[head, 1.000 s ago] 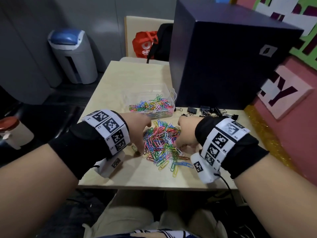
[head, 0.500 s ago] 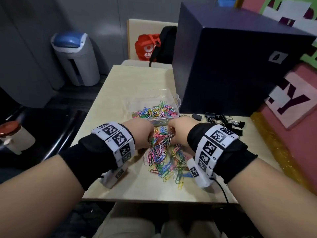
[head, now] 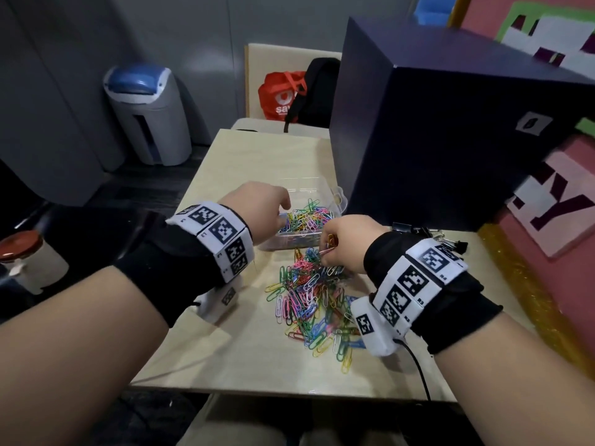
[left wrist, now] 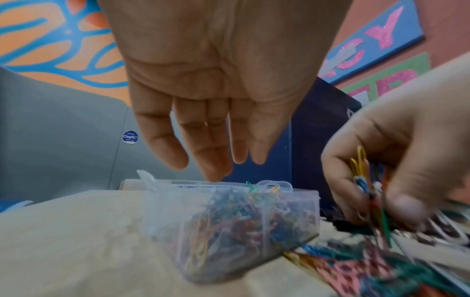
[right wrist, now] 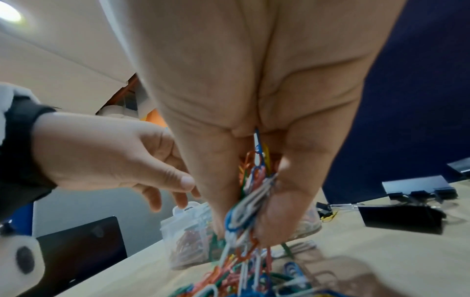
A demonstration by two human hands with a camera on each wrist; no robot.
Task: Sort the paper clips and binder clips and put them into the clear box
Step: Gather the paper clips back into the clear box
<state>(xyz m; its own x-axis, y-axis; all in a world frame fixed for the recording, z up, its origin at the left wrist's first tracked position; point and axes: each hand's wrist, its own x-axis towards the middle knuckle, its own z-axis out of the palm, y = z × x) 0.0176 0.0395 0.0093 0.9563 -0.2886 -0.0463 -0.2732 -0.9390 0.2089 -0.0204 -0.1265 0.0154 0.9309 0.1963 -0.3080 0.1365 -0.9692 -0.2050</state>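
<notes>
My left hand [head: 280, 209] hovers open over the clear box [head: 342, 196], fingers straight and holding nothing; the left wrist view shows its fingertips [left wrist: 216, 172] just above the box's rim [left wrist: 300, 193]. The box holds many coloured paper clips. My right hand [head: 328, 249] grips a bunch of paper clips [right wrist: 251, 193] by the box's near right corner, low over the loose pile of paper clips [head: 314, 300] on the table. Several black binder clips [head: 428, 233] lie behind my right wrist.
A big dark blue box [head: 450, 140] stands right behind the binder clips. The wooden table [head: 257, 156] ends near my lap. A grey bin [head: 148, 114], a red bag [head: 283, 94] and a red-lidded white jar [head: 22, 259] sit off the table.
Both hands rose from the pile toward the box. The left hand went over the box and its fingers straightened. The right hand lifted a bunch of clips to the box's corner.
</notes>
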